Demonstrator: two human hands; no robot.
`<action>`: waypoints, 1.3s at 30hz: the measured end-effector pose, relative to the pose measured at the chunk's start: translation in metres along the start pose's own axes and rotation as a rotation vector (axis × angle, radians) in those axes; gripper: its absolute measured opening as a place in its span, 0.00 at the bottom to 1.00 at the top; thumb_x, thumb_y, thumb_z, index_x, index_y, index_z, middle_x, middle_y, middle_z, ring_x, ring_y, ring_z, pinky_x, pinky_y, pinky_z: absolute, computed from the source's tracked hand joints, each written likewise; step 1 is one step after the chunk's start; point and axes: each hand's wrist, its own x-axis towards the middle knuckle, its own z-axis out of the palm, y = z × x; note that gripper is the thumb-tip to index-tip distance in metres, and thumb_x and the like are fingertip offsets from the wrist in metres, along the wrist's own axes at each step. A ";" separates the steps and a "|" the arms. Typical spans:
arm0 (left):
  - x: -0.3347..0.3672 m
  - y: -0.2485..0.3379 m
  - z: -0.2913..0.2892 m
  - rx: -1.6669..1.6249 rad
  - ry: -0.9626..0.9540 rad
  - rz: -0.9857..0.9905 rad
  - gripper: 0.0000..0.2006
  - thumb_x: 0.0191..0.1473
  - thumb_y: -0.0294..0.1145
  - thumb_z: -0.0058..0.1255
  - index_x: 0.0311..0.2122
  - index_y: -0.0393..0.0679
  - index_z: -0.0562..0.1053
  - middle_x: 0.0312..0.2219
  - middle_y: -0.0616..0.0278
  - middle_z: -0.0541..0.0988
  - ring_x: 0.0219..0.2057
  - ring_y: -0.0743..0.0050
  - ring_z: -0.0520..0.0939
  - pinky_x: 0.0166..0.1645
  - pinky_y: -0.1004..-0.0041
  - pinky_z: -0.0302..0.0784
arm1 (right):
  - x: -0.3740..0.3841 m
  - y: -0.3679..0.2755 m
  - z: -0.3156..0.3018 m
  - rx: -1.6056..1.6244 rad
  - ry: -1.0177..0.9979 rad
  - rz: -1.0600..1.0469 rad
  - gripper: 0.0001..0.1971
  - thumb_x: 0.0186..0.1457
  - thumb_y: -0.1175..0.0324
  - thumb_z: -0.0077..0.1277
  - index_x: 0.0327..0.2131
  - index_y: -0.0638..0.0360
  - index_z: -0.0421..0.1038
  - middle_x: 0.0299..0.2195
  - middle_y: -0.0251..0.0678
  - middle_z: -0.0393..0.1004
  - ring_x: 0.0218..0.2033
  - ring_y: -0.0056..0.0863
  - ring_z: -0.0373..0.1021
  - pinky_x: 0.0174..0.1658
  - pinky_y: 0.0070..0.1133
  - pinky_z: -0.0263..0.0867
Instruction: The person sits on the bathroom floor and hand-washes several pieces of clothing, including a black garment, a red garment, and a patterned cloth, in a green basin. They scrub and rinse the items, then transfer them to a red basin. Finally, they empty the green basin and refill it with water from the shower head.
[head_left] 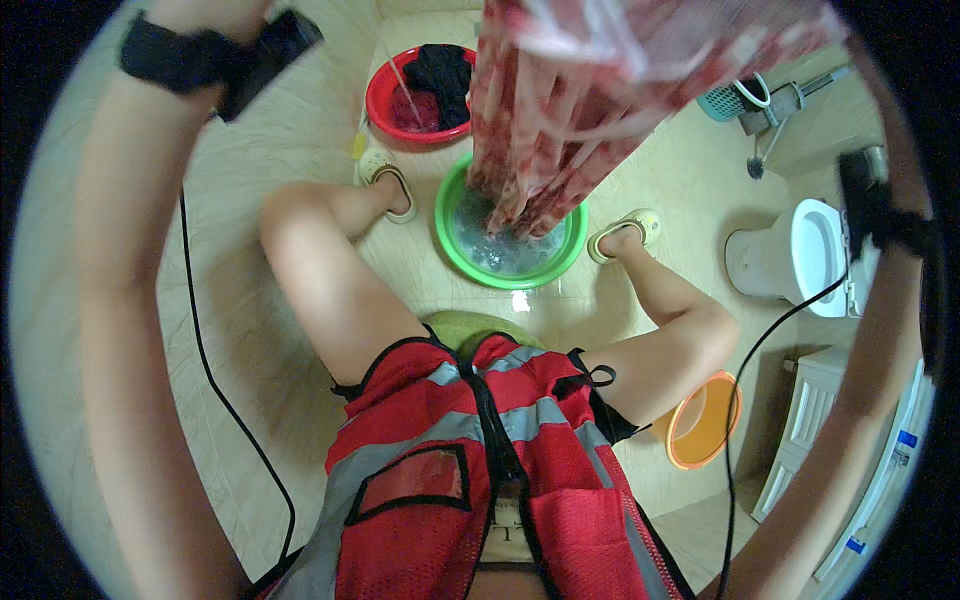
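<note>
A wet red and white patterned cloth (570, 110) is raised high in front of me, its upper part blurred. Its bunched lower end hangs down into a green basin (447, 235) of cloudy, sudsy water. My left arm reaches up past the top left edge, so the left hand lies outside the picture. On the right, my other arm reaches up along the dark rim, and my right hand (882, 85) is only dimly visible near the cloth's upper right corner. Its fingers cannot be made out.
Behind the green basin stands a red basin (376, 112) holding dark cloth, with a thin stream of water falling into it. An orange bucket (712, 425) is beside my right thigh. A white toilet (770, 262) and a toilet brush (756, 165) are at right. Black cables hang beside both arms.
</note>
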 end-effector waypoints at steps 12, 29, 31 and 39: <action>-0.028 -0.396 0.040 0.829 0.077 -0.502 0.20 0.33 0.27 0.53 0.38 0.35 0.71 0.32 0.48 0.75 0.37 0.56 0.76 0.44 0.66 0.70 | -0.124 0.348 0.042 -0.695 -0.271 0.345 0.11 0.37 0.70 0.49 0.25 0.70 0.68 0.17 0.52 0.69 0.21 0.41 0.71 0.27 0.31 0.66; -0.063 -0.625 0.090 1.265 -0.166 -0.810 0.40 0.44 0.25 0.48 0.59 0.71 0.46 0.61 0.59 0.33 0.54 0.25 0.50 0.50 0.36 0.55 | -0.206 0.556 0.087 -1.437 -0.758 0.577 0.35 0.52 0.76 0.37 0.59 0.27 0.41 0.62 0.40 0.31 0.60 0.58 0.34 0.55 0.44 0.52; -0.068 -0.637 0.095 1.260 -0.124 -0.819 0.38 0.47 0.25 0.44 0.59 0.75 0.45 0.61 0.61 0.35 0.53 0.33 0.54 0.51 0.38 0.55 | -0.223 0.577 0.089 -1.513 -0.730 0.527 0.33 0.53 0.74 0.35 0.59 0.27 0.40 0.60 0.42 0.41 0.58 0.59 0.41 0.53 0.40 0.56; -0.062 -0.658 0.096 1.204 -0.173 -0.914 0.33 0.48 0.26 0.42 0.59 0.61 0.48 0.59 0.53 0.45 0.50 0.35 0.61 0.47 0.50 0.67 | -0.207 0.607 0.093 -1.338 -0.981 0.844 0.33 0.50 0.70 0.44 0.58 0.44 0.42 0.43 0.47 0.68 0.44 0.43 0.66 0.45 0.36 0.63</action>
